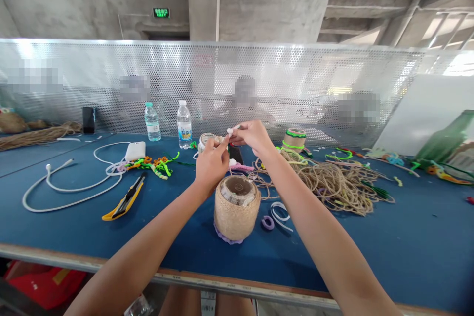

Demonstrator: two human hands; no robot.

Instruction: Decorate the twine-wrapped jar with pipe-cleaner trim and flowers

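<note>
Raised above the table's middle, my left hand [212, 164] and my right hand [254, 137] meet at the fingertips. Both pinch a small white piece [230, 132], which looks like a short bit of pipe cleaner, though it is too small to be sure. Below them an upside-down glass jar [237, 212] wrapped in twine stands near the front edge, with purple trim round its lower end. To its right lie a purple curl [267, 222] and a white strip [280, 218]. Another jar [207, 139] is partly hidden behind my left hand.
A tangled twine heap [329, 182] lies on the right, with a green-banded jar [295, 139] behind it. A yellow utility knife [125, 199], white cable [66, 208] and coloured pipe cleaners [153, 165] lie left. Two water bottles [184, 126] stand before a perforated metal screen [311, 74].
</note>
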